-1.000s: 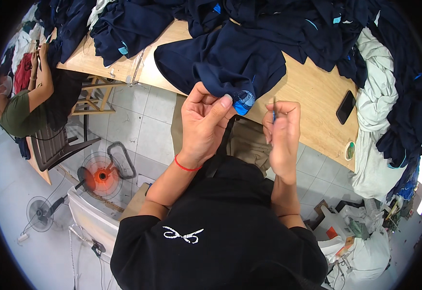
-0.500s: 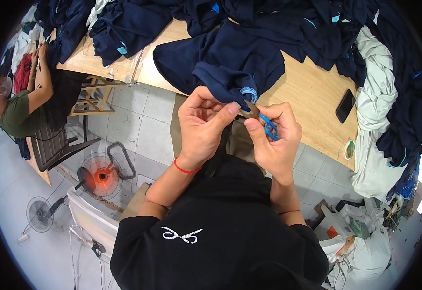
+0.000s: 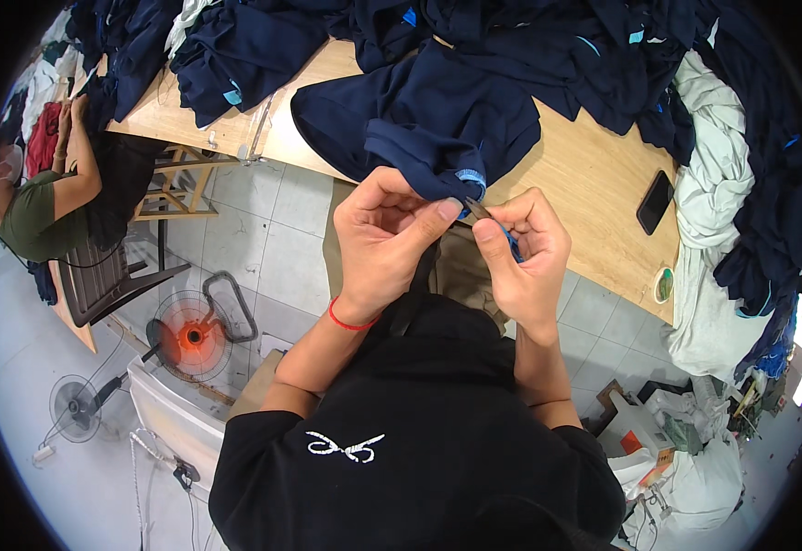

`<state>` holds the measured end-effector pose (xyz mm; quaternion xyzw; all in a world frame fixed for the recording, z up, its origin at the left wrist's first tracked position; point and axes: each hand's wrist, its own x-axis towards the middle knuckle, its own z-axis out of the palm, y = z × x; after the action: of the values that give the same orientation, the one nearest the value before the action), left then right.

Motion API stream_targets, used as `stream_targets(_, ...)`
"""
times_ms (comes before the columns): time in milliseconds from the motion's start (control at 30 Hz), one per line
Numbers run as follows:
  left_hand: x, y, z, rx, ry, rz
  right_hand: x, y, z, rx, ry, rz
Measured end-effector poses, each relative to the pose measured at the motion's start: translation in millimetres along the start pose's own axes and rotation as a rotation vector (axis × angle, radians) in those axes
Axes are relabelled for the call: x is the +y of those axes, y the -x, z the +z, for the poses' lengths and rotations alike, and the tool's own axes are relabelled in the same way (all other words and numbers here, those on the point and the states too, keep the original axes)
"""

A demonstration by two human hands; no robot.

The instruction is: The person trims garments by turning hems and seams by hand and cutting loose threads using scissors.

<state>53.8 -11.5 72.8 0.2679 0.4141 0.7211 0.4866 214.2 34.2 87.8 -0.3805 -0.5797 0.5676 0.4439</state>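
A navy garment (image 3: 419,115) lies over the near edge of the table, its close end bunched up toward me. My left hand (image 3: 384,234) pinches that end between thumb and fingers, beside a light-blue trimmed edge (image 3: 471,176). In my right hand (image 3: 527,262) are small thread snips (image 3: 478,210) with a blue handle, mostly covered by my fingers. Their metal tip points at the cloth by my left thumb; whether the blades touch it I cannot tell.
Heaps of navy cloth (image 3: 548,55) and white cloth (image 3: 717,156) ring the wooden table (image 3: 594,202). A black phone (image 3: 655,202) lies at right. Far left, a person (image 3: 52,197) in a green shirt handles cloth. Fans (image 3: 194,336) and a plastic bin (image 3: 167,413) stand lower left.
My right hand has turned and shifted slightly left, hiding more of the blue handle. The snips' tip now sits closer to my left thumb. The garment has barely moved.
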Motion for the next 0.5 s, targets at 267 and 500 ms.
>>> stream_targets(267,-1.9,-1.8,-3.3,0.006,0.004,0.005,5.8,2.5,2.3,0.032,-0.052,0.050)
stream_targets(500,1.4,-0.4,-2.2,0.016,-0.106,0.035,8.0,1.5,2.8,0.014,0.001,0.014)
